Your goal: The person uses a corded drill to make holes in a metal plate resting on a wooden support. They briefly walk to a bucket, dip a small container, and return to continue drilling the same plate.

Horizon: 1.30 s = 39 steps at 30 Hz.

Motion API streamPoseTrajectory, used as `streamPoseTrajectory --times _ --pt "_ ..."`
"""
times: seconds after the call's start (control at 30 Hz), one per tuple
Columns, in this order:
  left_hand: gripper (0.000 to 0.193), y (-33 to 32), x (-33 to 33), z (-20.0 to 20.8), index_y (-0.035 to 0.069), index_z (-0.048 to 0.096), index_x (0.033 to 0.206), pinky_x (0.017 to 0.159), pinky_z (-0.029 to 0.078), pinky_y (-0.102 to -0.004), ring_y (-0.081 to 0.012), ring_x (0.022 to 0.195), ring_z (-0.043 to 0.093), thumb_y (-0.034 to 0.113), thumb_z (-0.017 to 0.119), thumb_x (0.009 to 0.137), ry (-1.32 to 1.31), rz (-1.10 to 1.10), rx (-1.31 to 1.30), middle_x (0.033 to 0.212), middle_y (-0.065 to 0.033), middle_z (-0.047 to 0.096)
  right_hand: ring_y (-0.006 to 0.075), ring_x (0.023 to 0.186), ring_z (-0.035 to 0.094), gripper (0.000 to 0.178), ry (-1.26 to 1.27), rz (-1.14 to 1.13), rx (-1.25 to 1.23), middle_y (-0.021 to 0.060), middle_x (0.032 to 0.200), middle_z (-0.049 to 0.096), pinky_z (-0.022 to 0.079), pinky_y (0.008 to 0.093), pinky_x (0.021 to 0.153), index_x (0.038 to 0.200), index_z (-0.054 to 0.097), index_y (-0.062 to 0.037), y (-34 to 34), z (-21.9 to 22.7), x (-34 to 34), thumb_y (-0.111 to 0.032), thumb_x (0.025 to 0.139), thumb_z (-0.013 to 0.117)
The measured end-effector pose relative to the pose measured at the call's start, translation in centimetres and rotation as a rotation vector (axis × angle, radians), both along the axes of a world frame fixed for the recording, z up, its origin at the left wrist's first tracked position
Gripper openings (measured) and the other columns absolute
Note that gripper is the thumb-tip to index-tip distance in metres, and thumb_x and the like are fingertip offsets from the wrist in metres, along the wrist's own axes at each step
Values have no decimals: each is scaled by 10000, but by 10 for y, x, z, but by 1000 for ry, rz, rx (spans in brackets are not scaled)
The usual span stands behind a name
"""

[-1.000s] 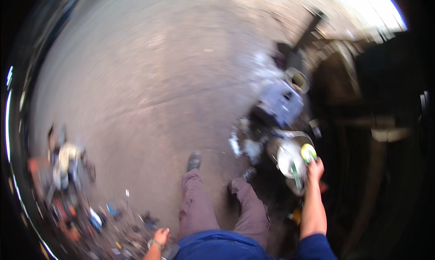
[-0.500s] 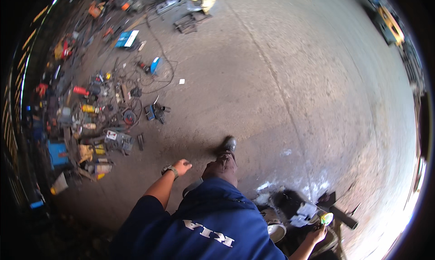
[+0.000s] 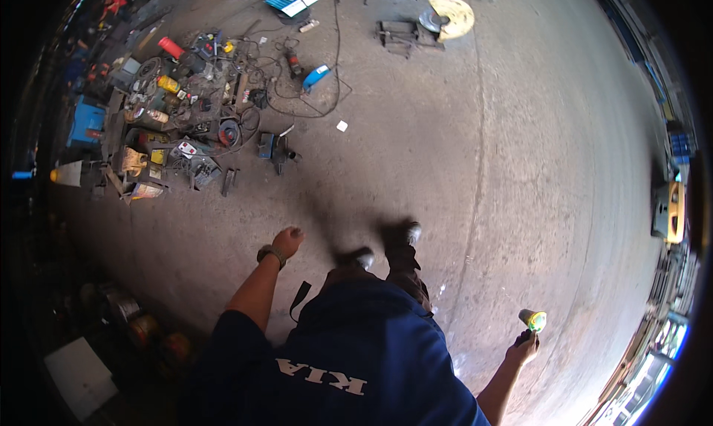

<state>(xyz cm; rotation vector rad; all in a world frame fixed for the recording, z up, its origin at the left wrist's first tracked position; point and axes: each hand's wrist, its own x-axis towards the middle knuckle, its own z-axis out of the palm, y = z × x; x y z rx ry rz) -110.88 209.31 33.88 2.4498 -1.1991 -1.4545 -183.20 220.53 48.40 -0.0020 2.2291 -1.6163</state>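
My right hand is closed around a small cylinder with a dark body and a shiny yellow-green end. It is held out at the lower right, over the concrete floor. What kind of thing it is, I cannot make out. My left hand, a watch on its wrist, hangs in front of me with curled fingers. No object shows in it, and it touches nothing. Below it, both of my dark shoes are on the floor.
Several tools, cans and cables litter the floor at the left. A blue-guarded power tool and a small blue-black device lie nearer the middle. A cut-off saw with a yellow guard stands ahead. A yellow-and-dark machine sits far right.
My view has turned, and the floor clutter now sits higher up. The gear by my right hand has left the view. The cylinder stays in that hand. Both shoes now show.
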Motion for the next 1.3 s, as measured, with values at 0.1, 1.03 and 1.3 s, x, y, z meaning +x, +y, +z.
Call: streamPoseTrajectory --times 0.1,1.03,1.3 --pt "518 24 4 -36 -14 599 1309 936 512 -381 -264 1063 669 347 638 941 -50 107 77 1199 -181 689 101 569 527 118 -16 116 -32 -15 712 603 394 249 492 902 638 -102 -95 -26 -16 -211 933 671" --pt "493 -491 149 -293 -33 647 1193 757 562 -363 -219 859 716 391 637 940 369 848 -30 1060 -142 722 141 716 542 161 586 1132 294 34 847 560 467 273 605 971 608 -35 -835 -203 286 -190 962 561" --pt "565 -630 161 -446 24 498 1343 785 559 -406 -273 958 676 473 538 1003 694 1843 -27 1128 -154 658 132 732 531 143 395 1173 447 17 840 536 471 275 632 960 576 -52 -944 -305 339 -191 976 548"
